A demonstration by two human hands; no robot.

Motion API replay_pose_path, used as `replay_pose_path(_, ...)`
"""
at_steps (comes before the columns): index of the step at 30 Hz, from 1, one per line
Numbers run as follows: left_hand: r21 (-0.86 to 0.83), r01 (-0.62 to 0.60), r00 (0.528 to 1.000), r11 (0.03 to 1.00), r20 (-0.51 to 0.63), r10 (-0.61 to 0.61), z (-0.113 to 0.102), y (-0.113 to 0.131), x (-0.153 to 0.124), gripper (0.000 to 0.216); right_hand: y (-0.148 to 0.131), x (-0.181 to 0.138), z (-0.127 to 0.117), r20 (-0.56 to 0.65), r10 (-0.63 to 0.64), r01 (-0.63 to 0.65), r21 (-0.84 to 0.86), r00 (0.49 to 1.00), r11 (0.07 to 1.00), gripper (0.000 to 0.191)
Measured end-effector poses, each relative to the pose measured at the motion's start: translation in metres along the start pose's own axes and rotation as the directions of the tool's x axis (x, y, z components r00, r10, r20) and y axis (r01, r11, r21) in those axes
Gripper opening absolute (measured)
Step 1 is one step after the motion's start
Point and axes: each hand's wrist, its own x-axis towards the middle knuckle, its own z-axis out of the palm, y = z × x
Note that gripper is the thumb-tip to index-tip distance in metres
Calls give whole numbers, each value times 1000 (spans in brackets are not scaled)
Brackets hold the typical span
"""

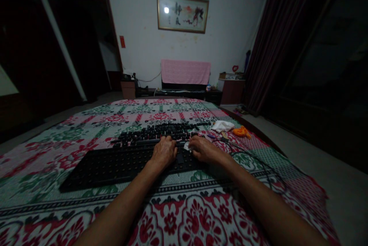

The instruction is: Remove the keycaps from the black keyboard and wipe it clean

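A black keyboard (115, 164) with its keycaps off lies slantwise on the patterned cloth, its bare key posts showing. My left hand (165, 151) rests on its right half, fingers bent down over the far edge and closed on it. Between the fingers of my right hand (202, 148) is a small white tissue (186, 145), pressed against the keyboard's right end. Just beyond the keyboard, many loose black keycaps (149, 132) are spread in rough rows. The fingertips of both hands are partly hidden.
To the right lie a crumpled white cloth (222, 126), an orange cloth (242, 132) and a black cable (258, 158). The patterned cloth (169, 215) covers the whole surface. Farther back, a pink cloth (185, 71) hangs over a screen on a low cabinet.
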Motion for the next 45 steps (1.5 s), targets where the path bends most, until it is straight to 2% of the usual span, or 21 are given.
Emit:
replay_pose_path(7, 3, -7, 1000, 1000, -9, 7, 2, 0, 0, 25, 9, -3, -4, 33, -81, 80, 20, 996, 997, 43)
replay_pose_path(12, 2, -1, 1000, 1000, -1, 1, 2, 0, 0, 25, 12, -2, 2, -61, -99, 102, 51, 993, 993, 35)
replay_pose_path(16, 2, -2, 1000, 1000, 6, 2, 2, 0, 0, 26, 11, 0, -1, -103, 10, 0, 95, 995, 995, 32)
replay_pose_path(19, 12, -1, 1000, 1000, 7, 1, 1, 1, 0, 26, 8, 0, -7, -80, 119, -106, 152, 990, 983, 28)
replay_pose_path(24, 26, -1, 1000, 1000, 9, 1, 1, 1, 0, 26, -1, -2, -15, 0, 207, -203, 193, 978, 960, 27)
replay_pose_path(27, 23, -1, 1000, 1000, 4, 1, 1, 0, 0, 26, -6, -2, -17, 63, 214, -221, 170, 975, 960, 27)
replay_pose_path(33, 22, -7, 1000, 1000, -7, 7, 1, 1, -1, 27, -8, 0, -14, 47, 164, -164, -3, 985, 986, 24)
replay_pose_path(38, 27, -5, 1000, 1000, -5, 6, 1, 1, -1, 27, -9, 2, -7, 13, 136, -131, -190, 991, 973, 19)
replay_pose_path(43, 32, -12, 1000, 999, -26, 12, 3, 1, 0, 26, -9, 1, 5, -134, 192, -206, -102, 972, 973, 23)
replay_pose_path(45, 32, -10, 1000, 999, -25, 11, 3, 0, 0, 26, -10, 1, 8, -147, 195, -210, -97, 970, 973, 20)
